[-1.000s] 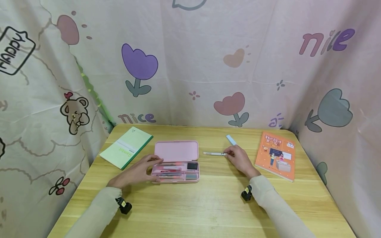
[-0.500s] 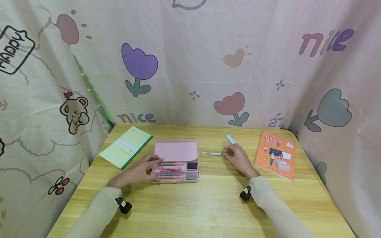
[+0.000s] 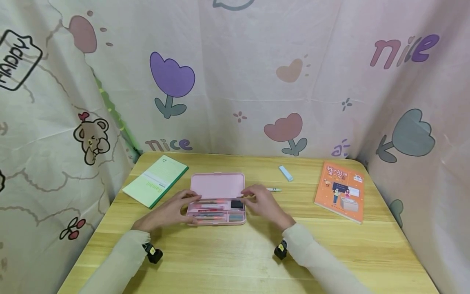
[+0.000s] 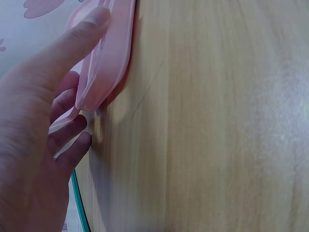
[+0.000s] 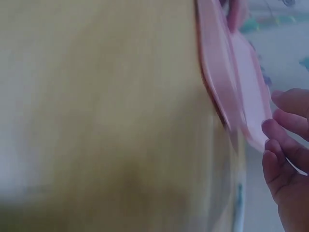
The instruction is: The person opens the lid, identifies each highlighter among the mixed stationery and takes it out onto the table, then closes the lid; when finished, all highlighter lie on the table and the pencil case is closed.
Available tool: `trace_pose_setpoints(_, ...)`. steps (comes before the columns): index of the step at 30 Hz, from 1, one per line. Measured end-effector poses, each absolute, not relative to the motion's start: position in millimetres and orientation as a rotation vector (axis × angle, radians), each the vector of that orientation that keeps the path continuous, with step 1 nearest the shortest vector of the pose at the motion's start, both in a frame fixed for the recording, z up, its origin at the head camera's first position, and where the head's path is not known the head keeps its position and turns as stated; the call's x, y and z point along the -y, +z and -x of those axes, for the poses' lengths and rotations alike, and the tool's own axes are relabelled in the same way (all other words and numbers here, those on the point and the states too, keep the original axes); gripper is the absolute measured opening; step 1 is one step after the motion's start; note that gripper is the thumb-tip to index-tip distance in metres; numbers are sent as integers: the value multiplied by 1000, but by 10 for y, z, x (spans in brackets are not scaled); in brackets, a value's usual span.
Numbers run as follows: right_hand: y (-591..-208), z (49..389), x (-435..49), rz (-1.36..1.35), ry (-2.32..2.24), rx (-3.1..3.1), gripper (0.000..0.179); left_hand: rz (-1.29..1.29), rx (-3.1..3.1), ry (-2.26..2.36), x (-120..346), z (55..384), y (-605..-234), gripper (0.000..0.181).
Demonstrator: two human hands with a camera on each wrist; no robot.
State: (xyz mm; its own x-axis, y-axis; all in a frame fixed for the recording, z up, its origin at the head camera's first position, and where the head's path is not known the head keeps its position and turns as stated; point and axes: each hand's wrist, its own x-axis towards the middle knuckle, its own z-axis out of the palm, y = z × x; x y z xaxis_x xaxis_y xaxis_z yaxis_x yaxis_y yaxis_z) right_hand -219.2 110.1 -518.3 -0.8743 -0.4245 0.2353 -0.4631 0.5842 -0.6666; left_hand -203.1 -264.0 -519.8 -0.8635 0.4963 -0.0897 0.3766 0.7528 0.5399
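Pencil case [image 3: 217, 191] between side edges of the desk [image 3: 235, 261] is gripped by left hand [image 3: 169, 213], fingers parted; beside its lid, right hand [image 3: 265, 203] is held empty, fingers loosely bent.

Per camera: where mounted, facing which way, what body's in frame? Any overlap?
Head: worn on the head, facing forward and down at table, pencil case and curtain; left hand, right hand and both sleeves show.
Left wrist: on that wrist, facing the pencil case's left end and table; left hand shows.
Right wrist: on that wrist, facing the pencil case's right end and table, blurred; right hand shows.
Shared: head and left wrist both catch the green notebook, the latter only partly.
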Motion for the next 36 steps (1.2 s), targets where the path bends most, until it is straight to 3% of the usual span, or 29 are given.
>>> trace_pose_setpoints(12, -5246, 2146, -610, -1067, 943, 2841, 20, -694, -2710, 787, 2648, 2055, -5209, 96)
trace_pose_setpoints(27, -5163, 2211, -381, -1138, 885, 2978, 19, -700, -2710, 779, 2655, 2045, -5205, 99)
trace_pose_setpoints(36, -5120, 2159, -408, -1026, 958, 2932, 15, -695, -2710, 781, 2655, 2033, -5195, 99)
